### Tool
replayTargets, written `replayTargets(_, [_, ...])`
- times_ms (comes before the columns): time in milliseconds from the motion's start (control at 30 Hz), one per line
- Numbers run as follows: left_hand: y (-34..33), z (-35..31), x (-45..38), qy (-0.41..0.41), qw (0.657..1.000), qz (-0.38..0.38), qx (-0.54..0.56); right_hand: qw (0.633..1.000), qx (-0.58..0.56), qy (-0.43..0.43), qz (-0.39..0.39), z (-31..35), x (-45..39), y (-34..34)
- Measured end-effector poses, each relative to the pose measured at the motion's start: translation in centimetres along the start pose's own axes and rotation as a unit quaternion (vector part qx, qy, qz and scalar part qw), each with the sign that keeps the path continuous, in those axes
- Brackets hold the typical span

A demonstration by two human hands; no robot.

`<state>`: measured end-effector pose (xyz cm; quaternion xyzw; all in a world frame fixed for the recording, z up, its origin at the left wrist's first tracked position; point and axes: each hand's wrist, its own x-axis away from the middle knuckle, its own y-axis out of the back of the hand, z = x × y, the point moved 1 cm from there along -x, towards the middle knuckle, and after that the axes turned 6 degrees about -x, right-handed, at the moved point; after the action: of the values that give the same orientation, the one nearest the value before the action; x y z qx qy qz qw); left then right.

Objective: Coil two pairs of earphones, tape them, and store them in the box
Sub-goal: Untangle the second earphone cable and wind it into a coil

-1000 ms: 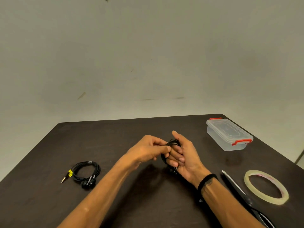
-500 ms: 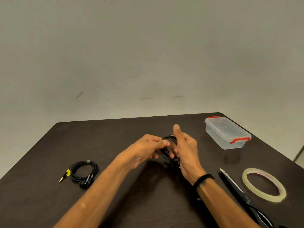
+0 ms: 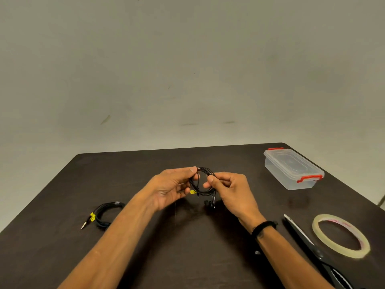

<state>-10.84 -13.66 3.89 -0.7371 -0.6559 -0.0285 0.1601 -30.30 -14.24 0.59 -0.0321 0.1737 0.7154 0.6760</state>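
- Your left hand (image 3: 170,188) and right hand (image 3: 231,188) hold a coil of black earphones (image 3: 201,182) above the middle of the desk (image 3: 187,257), each pinching one side of the loop between thumb and curled fingers; its earbuds dangle below, near your right hand.
- The dark desk stands before a plain grey wall (image 3: 187,69).
- A second coil of earphones (image 3: 106,214) lies on the desk, left of your left forearm, well apart from your hands.
- A closed clear box (image 3: 291,168) with red clasps sits far right; scissors (image 3: 312,245) and a roll of tape (image 3: 341,235) lie near right.
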Motion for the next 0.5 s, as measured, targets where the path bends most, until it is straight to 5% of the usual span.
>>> replayTargets(267, [-0.09, 0.03, 0.16, 0.05, 0.971, 0.19, 0.135, 0.994, -0.101, -0.048, -0.004, -0.12, 0.1, -0.23])
replayTargets(433, [-0.55, -0.06, 0.5, 0.017, 0.973, 0.195, 0.122, 0.99, -0.128, -0.064, -0.007, -0.16, -0.02, -0.13])
replayTargets(500, [-0.65, 0.04, 0.39, -0.041, 0.989, 0.144, -0.003, 0.99, -0.123, -0.071, -0.007, -0.37, -0.12, -0.04])
